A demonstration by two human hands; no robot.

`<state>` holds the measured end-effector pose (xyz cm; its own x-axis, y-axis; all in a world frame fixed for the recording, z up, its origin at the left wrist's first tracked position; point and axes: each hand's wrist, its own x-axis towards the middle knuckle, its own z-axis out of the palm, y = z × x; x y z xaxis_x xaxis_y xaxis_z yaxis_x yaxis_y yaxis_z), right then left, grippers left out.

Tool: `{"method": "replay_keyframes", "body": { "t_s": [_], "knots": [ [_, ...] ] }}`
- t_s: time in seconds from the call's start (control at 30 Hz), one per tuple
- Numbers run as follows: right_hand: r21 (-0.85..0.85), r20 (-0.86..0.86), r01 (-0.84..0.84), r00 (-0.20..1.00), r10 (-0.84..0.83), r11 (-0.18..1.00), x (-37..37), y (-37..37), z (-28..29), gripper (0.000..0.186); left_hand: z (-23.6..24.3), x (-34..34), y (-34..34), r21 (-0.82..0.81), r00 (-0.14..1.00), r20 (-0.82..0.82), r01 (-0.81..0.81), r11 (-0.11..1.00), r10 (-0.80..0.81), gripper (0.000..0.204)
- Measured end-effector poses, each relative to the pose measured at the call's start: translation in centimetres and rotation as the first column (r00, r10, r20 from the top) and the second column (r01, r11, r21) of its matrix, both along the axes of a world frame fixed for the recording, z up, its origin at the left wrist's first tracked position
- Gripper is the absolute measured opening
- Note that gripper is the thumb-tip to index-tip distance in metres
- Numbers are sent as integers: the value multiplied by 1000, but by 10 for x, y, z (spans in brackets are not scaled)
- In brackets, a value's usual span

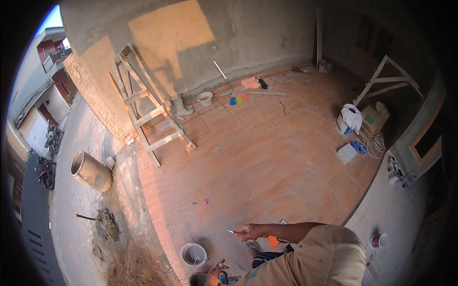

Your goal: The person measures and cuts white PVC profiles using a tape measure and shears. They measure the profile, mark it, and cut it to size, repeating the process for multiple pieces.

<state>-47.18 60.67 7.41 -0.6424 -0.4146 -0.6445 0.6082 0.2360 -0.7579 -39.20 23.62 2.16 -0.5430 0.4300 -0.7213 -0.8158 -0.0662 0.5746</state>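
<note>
Red-handled pointed tool (pixel 237 233) is in our right hand (pixel 253 231), whose fingers are closed around the handle, over the tiled floor (pixel 253 176). Our left hand (pixel 214 275) is at the lower edge with fingers partly bent; we cannot tell if it holds something. Near it stands a round bucket (pixel 193 265). Farther away, we see a wooden stepladder (pixel 149 116), then a white pail (pixel 204 99) near the plastered wall (pixel 257 28).

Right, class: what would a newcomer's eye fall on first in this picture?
Probably the wooden trestle, upper left, near the sunlit patch on the wall. Next, the tan barrel at left, outside the tiled floor. Then, at bottom centre, the right hand holding a red-handled tool.
</note>
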Motion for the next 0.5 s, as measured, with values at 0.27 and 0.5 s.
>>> {"method": "replay_keyframes", "body": {
  "t_s": [0.27,0.5],
  "knots": [
    [-275,-183,226,942,-282,935,-23,3,140,63,170,-180,167,26,945,-270,200,979,-186,55],
    [-397,-90,495,817,-570,773,-35,26,132,55,151,-251,214,-56,914,-318,249,967,-253,56]
  ]
}}
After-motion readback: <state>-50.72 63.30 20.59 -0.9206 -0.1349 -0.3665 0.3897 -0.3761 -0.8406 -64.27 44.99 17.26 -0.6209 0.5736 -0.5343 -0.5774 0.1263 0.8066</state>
